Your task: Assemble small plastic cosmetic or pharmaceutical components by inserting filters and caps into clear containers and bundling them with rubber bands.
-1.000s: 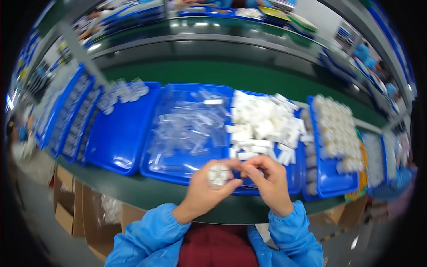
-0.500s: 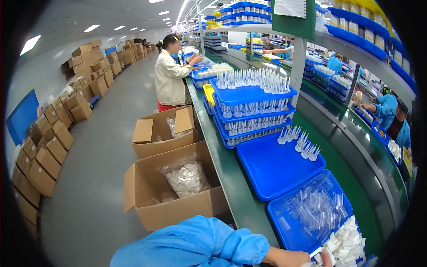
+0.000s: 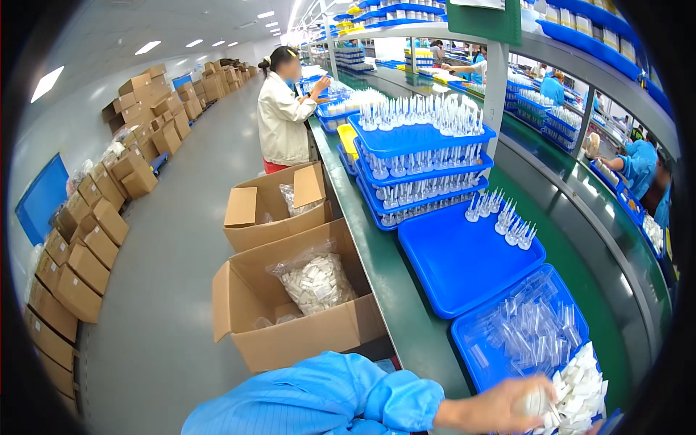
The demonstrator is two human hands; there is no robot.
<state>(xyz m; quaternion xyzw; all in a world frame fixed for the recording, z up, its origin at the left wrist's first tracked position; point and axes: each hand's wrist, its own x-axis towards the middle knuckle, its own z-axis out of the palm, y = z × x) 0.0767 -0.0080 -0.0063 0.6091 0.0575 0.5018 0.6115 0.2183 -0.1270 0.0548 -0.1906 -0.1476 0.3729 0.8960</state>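
From my crinkled blue cloth sleeve [image 3: 312, 395], my left hand [image 3: 500, 407] hangs at the edge of a heap of flat-sided white pieces [image 3: 583, 391], its fingers curled round a pale, rounded piece [image 3: 537, 401], blurred; my right hand is out of view, so I cannot tell its grip. Just beyond, glassy clear tubes [image 3: 533, 330] lie jumbled in a glossy blue plastic tray [image 3: 467, 336]. A second blue tray [image 3: 464, 264] on the smooth green surface [image 3: 428, 348] carries clear spiked pieces with round bases [image 3: 518, 235]. Farther on stand stacked blue trays [image 3: 417, 140] of similar spikes.
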